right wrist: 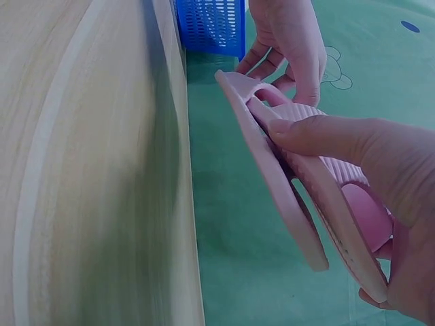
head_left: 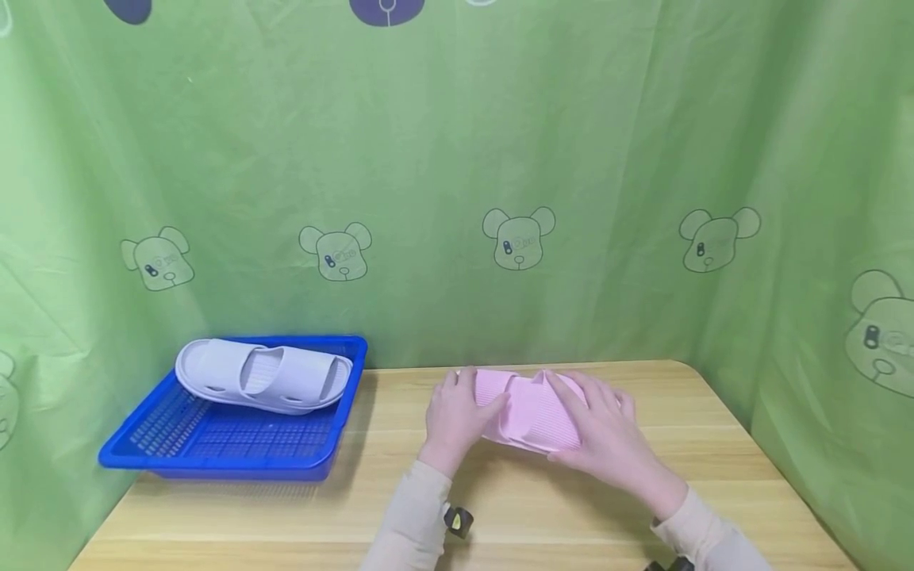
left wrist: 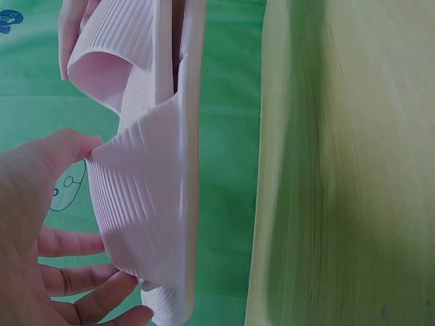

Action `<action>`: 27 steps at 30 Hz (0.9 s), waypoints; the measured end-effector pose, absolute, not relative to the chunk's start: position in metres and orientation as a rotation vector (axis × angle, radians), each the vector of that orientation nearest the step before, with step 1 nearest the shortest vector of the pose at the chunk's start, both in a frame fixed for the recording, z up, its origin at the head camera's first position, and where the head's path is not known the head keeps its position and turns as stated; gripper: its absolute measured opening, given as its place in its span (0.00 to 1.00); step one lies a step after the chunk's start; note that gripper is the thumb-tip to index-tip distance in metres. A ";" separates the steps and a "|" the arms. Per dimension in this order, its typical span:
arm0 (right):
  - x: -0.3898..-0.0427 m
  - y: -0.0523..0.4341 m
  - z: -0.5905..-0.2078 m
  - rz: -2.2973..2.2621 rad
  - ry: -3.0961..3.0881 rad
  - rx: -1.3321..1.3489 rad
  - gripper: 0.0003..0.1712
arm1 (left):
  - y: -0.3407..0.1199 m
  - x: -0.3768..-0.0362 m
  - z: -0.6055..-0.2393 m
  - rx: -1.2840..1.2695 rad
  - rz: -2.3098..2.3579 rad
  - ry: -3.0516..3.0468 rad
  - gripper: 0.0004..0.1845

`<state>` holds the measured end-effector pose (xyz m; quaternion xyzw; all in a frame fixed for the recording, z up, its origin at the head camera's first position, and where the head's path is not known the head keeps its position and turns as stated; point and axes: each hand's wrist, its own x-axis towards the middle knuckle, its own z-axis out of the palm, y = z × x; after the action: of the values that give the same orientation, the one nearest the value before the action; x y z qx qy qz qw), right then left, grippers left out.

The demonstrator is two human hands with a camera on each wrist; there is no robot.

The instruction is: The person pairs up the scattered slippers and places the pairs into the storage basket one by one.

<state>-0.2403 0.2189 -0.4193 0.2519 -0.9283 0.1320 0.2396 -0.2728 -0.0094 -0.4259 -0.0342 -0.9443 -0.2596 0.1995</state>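
Observation:
A pair of pink slippers (head_left: 531, 412), with ribbed straps, is held above the table in the head view. My left hand (head_left: 453, 416) holds its left end, thumb on the near side. In the left wrist view, the thumb and fingers pinch the ribbed strap (left wrist: 139, 204) of one slipper. My right hand (head_left: 607, 436) grips the right end. The right wrist view shows two soles lying along each other with a narrow gap between them, and my right thumb (right wrist: 319, 136) presses on the upper slipper (right wrist: 326, 193). The inner parts of the straps are partly hidden.
A blue plastic basket (head_left: 214, 464) stands on the left of the wooden table (head_left: 385, 515). Pale lavender slippers (head_left: 303, 377) lie in it, along its back edge. Green curtain (head_left: 428, 159) with bear-head prints hangs behind the table and at both sides.

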 end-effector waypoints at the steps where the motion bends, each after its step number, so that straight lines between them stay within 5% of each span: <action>1: -0.240 0.219 -0.419 0.361 -2.538 0.689 0.68 | -0.009 -0.273 -0.426 -0.094 -0.729 -2.648 0.39; 27: -0.243 0.218 -0.422 0.362 -2.470 0.708 0.65 | -0.016 -0.275 -0.427 -0.255 -0.675 -2.718 0.39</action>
<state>-0.2426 0.2179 -0.4221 0.2628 -0.9165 0.1342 0.2701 -0.2748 -0.0157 -0.4273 -0.0894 -0.9535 -0.2368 0.1638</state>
